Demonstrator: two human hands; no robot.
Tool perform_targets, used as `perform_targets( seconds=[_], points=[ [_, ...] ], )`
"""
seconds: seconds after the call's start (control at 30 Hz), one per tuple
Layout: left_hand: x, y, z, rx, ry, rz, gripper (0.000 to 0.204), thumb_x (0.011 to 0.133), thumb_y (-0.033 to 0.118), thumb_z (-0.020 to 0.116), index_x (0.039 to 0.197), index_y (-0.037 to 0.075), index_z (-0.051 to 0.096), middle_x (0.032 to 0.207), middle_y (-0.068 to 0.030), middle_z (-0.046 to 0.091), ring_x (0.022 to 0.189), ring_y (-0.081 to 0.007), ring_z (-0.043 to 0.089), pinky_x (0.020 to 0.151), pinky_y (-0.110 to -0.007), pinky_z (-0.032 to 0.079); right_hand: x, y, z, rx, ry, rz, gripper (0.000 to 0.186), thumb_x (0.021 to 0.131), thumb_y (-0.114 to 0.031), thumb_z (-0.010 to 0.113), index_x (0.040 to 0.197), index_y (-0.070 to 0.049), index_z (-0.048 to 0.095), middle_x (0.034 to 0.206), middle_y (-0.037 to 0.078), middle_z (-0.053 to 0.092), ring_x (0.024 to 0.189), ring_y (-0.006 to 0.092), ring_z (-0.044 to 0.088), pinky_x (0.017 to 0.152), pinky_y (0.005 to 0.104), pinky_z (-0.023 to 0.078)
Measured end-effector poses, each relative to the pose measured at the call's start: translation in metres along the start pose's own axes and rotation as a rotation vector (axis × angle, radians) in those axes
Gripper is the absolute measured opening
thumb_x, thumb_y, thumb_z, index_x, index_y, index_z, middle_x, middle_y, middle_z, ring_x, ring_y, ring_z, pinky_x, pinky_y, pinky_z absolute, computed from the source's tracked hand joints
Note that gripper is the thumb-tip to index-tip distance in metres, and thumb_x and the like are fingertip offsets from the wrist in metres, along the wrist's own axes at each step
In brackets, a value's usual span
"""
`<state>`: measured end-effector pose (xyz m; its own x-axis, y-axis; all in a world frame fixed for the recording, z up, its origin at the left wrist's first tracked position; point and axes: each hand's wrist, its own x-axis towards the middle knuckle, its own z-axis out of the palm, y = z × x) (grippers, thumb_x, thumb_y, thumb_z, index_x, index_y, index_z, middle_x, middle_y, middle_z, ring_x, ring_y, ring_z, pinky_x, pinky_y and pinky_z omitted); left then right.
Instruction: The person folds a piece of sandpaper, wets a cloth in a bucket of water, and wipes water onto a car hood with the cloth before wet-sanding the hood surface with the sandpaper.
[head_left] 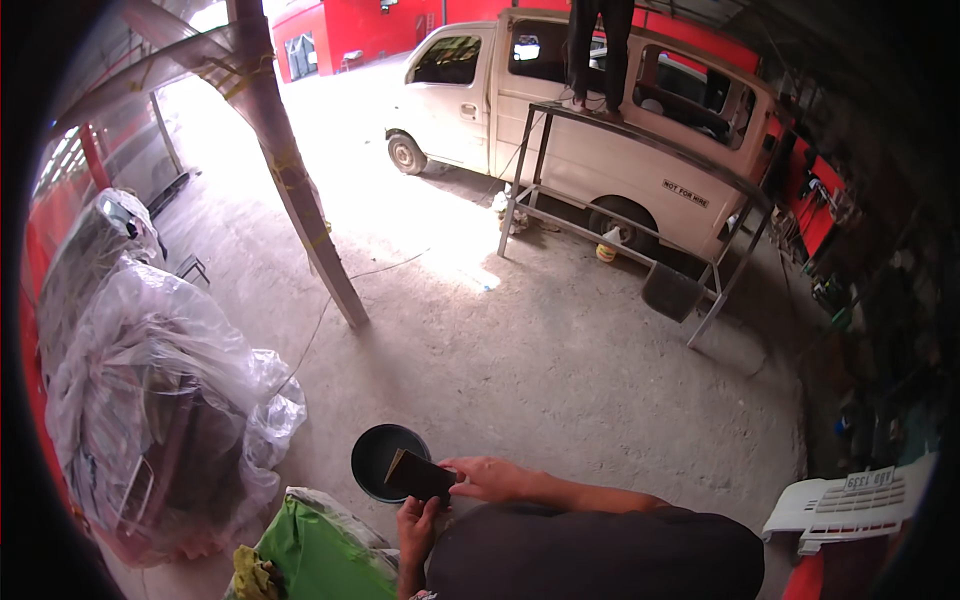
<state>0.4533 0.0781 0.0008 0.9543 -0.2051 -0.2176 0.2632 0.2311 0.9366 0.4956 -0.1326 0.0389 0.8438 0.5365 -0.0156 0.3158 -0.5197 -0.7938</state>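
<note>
Both hands hold a folded sheet of sandpaper, dark on its face with a tan edge showing at the left. My right hand grips its right side, fingers closed and pointing left. Below it, my left hand pinches the lower edge between thumb and fingers. Under and just beyond the sheet, a round black basin stands on the concrete floor; the sheet covers part of it.
Plastic-wrapped items stand at left, beside a green cover with a yellow cloth. A wooden post rises ahead. Another person's legs stand on a metal bench beside a van. A white grille panel lies right.
</note>
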Motion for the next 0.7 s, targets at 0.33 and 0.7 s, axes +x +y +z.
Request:
perform_targets(
  seconds=[0.33, 0.7],
  points=[
    [0.002, 0.0, -0.012, 0.21, -0.002, -0.016, 0.01, 0.091, 0.009, 0.063, 0.093, -0.001, 0.065, 0.089, -0.0071, 0.071, 0.081, -0.0106, 0.064, 0.075, -0.026, 0.049, -0.007, 0.007, -0.003, 0.395, 0.044, 0.223, 0.033, 0.091, -0.024, 0.062, 0.115, -0.002, 0.06, 0.086, 0.009, 0.068, 0.077, 0.0153, 0.065, 0.073, 0.0314, 0.051],
    [0.021, -0.05, -0.009, 0.058, -0.601, -0.504, 0.05, 0.099, 0.038, 0.049, 0.128, -0.002, 0.056, 0.125, -0.0123, 0.06, 0.114, -0.0171, 0.056, 0.099, -0.031, 0.042, -0.042, 0.094, 0.005, -0.053, 0.092, 0.412, 0.026, 0.088, -0.028, 0.06, 0.099, -0.005, 0.065, 0.09, 0.016, 0.068, 0.087, 0.0294, 0.067, 0.076, 0.0388, 0.051]
  ],
)
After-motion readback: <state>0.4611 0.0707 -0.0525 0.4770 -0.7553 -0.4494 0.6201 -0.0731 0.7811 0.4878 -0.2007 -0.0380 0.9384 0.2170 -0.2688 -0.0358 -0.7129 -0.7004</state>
